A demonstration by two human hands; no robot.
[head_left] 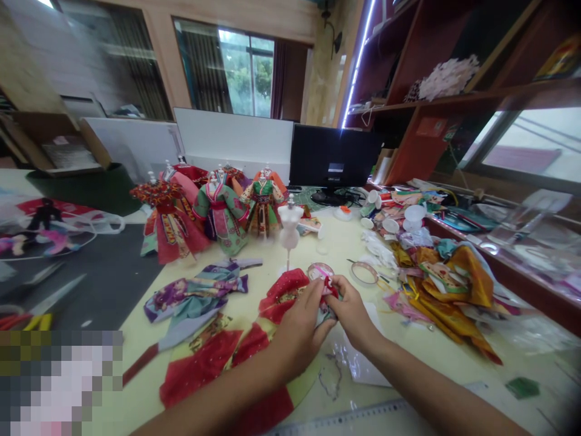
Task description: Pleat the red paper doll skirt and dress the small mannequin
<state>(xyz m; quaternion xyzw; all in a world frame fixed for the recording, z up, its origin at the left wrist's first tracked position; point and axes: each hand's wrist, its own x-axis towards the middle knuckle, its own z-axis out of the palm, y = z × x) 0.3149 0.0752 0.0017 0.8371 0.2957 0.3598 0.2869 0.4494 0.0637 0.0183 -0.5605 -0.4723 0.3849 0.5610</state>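
Both my hands meet over the middle of the table, closed on a small doll garment (327, 289) of red and pale fabric. My left hand (295, 327) grips it from the left, and my right hand (351, 312) pinches its upper right edge. The fingers cover much of the cloth. A red doll dress (200, 369) with yellow-green parts lies flat under my left forearm. Just beyond my hands a white mini mannequin (290, 224) stands upright on a thin stand. A purple and grey-blue doll garment (195, 297) lies to the left.
Several dressed mini mannequins (222, 209) stand at the back left. Tape rolls (364, 272) lie beyond my right hand. Piled fabric (454, 284) covers the right side. Scissors (57, 300) rest on a dark mat at left, a ruler (345, 419) in front. A monitor (336, 154) stands behind.
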